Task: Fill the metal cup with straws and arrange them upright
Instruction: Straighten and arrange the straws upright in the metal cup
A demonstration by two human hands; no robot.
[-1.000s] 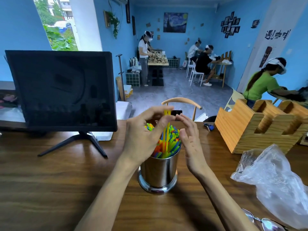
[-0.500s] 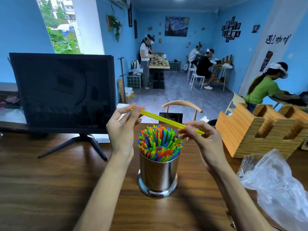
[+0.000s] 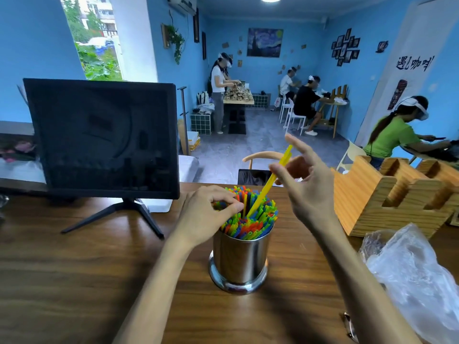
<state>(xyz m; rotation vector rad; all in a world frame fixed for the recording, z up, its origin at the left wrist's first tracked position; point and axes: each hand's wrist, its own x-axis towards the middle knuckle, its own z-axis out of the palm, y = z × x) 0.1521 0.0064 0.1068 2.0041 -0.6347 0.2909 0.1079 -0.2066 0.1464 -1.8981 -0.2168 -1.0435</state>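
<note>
A shiny metal cup [image 3: 239, 259] stands on the wooden table [image 3: 74, 281], packed with colourful straws [image 3: 250, 222] standing upright. A long yellow straw [image 3: 269, 183] leans up and to the right, its lower end among the others in the cup. My right hand [image 3: 308, 189] pinches this straw near its middle between thumb and forefinger, other fingers spread. My left hand [image 3: 208, 212] rests at the cup's left rim, its fingertips pressed into the straw tops and closed around a thin yellow one.
A dark monitor [image 3: 104, 137] on a stand sits at the left. A wooden rack [image 3: 395, 194] stands at the right, with a crumpled plastic bag [image 3: 412, 276] in front of it. Glasses [image 3: 350, 326] lie near the front edge. A chair back [image 3: 263, 156] rises behind the table.
The yellow straw was held level above the cup by both hands. Now its left end is down in the cup, my left hand has dropped to the straw tops, and the right has risen.
</note>
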